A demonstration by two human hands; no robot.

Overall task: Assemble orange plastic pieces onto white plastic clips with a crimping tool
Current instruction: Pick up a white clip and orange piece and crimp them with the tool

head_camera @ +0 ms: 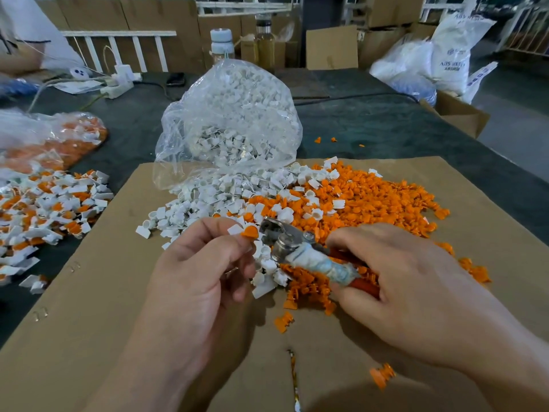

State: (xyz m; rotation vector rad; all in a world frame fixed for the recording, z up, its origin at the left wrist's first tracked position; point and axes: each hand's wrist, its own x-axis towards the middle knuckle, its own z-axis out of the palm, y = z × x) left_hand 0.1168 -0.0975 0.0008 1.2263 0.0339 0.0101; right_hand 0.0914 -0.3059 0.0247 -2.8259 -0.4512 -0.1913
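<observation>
Table (371, 123): we see a dark work surface running under everything, with cardboard boxes and white sacks beyond its far edge.
Cardboard sheet (89, 322): it lies flat on the table in front of us, and both loose heaps rest on it.
Clear bag (234, 120): it stands at the far edge of the sheet, stuffed with white clips, its mouth spilling toward us.
Orange pieces (374, 203): we find a broad heap on the right half of the sheet, touching and partly mixing with the white heap.
White clips (208, 197): a loose heap fans out from the bag's mouth across the middle of the sheet.
Joined pieces (50, 209): a white-and-orange pile sits off the sheet to the left, just in front of a second bag (59, 141) holding orange parts.
Right hand (407, 281): our fingers curl round the handles of the crimping tool, low over the near edge of the orange heap.
Left hand (196, 272): thumb and forefinger pinch one small part, while the other fingers are curled in.
Crimping tool (300, 254): its handles, one wrapped in pale tape, lie in the right hand, with the metal head pointing left. We cannot tell how far its jaws are parted.
Pinched part (249, 232): an orange piece with a white clip against it is held just beside the tool's head. We cannot tell whether they touch.
</observation>
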